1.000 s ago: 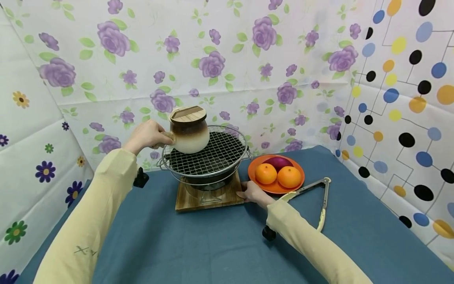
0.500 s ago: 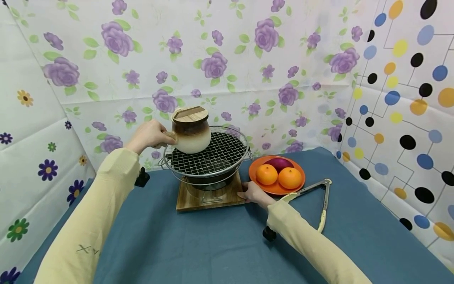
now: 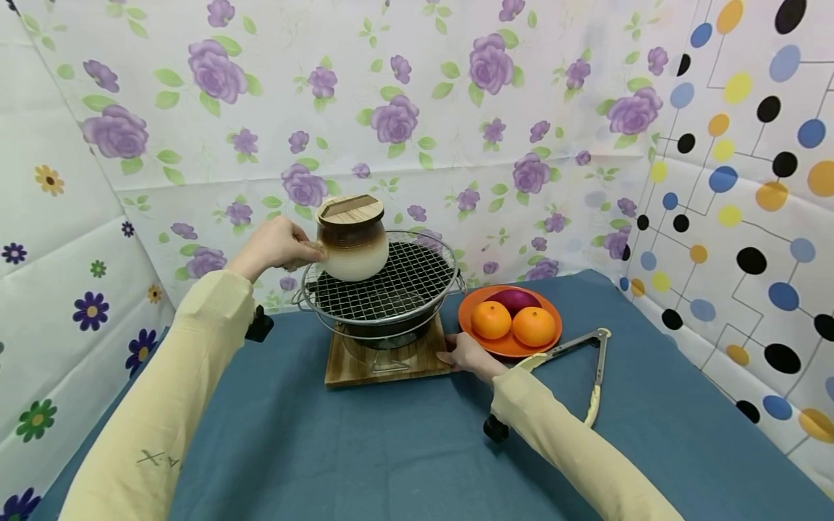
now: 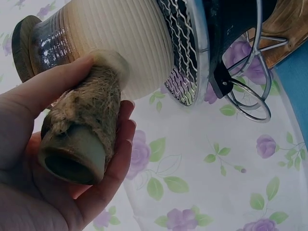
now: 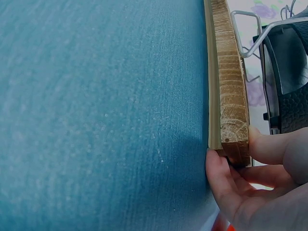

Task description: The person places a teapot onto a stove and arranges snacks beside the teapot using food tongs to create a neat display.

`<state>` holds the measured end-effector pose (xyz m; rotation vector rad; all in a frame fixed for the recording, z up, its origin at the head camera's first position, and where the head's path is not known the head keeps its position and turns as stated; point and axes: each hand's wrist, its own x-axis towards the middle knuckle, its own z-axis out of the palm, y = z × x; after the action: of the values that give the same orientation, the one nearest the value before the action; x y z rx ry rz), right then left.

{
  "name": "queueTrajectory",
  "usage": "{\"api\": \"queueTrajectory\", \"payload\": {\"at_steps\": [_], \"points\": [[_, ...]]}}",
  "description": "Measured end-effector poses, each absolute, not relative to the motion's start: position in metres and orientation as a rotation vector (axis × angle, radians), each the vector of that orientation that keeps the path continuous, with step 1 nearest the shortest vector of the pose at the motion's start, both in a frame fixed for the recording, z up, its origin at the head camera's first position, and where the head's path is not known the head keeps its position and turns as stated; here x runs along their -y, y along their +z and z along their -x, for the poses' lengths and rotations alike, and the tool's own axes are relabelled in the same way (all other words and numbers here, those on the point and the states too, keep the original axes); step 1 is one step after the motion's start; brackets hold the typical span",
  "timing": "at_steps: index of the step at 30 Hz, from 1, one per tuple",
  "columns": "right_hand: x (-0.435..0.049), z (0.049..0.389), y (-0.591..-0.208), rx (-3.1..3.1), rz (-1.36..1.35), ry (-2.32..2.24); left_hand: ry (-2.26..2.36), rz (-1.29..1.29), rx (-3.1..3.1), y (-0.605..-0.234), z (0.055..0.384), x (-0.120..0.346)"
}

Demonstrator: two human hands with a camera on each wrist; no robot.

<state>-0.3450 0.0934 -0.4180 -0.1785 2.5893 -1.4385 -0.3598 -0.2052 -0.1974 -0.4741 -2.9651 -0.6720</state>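
Note:
A cream and brown ceramic pot (image 3: 355,253) with a wooden lid (image 3: 350,210) is on the left part of a round wire grill rack (image 3: 404,289). My left hand (image 3: 276,246) grips its side handle (image 4: 84,108), which is wrapped in twine, thumb on top and fingers curled beneath. Under the rack is a black grill stove (image 3: 384,336) on a square wooden board (image 3: 355,369). At the board's right edge, my right hand (image 3: 470,354) pinches the wood, thumb on the upper face and fingers at the underside in the right wrist view.
Beside the right hand is an orange plate (image 3: 465,307) with two oranges (image 3: 534,327) and a purple vegetable or fruit (image 3: 513,299). Spread tongs (image 3: 597,362) lie right of it on the blue tablecloth (image 3: 391,449). A flower-patterned curtain (image 3: 417,108) hangs close behind the grill.
The whole scene has shifted slightly right as the head view turns. Both hands keep their holds, and the pot stays at the same place over the rack.

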Motion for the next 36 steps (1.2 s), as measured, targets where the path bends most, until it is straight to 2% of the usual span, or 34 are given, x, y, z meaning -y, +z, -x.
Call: {"api": "queueTrajectory", "payload": {"at_steps": [18, 36], "points": [[-0.093, 0.345, -0.419, -2.558, 0.159, -1.458, -0.718, 0.429, 2.897, -0.188, 0.343, 0.212], [-0.093, 0.346, -0.418, -2.534, 0.171, -1.476, -0.737, 0.323, 2.779, -0.183, 0.312, 0.225]]}}
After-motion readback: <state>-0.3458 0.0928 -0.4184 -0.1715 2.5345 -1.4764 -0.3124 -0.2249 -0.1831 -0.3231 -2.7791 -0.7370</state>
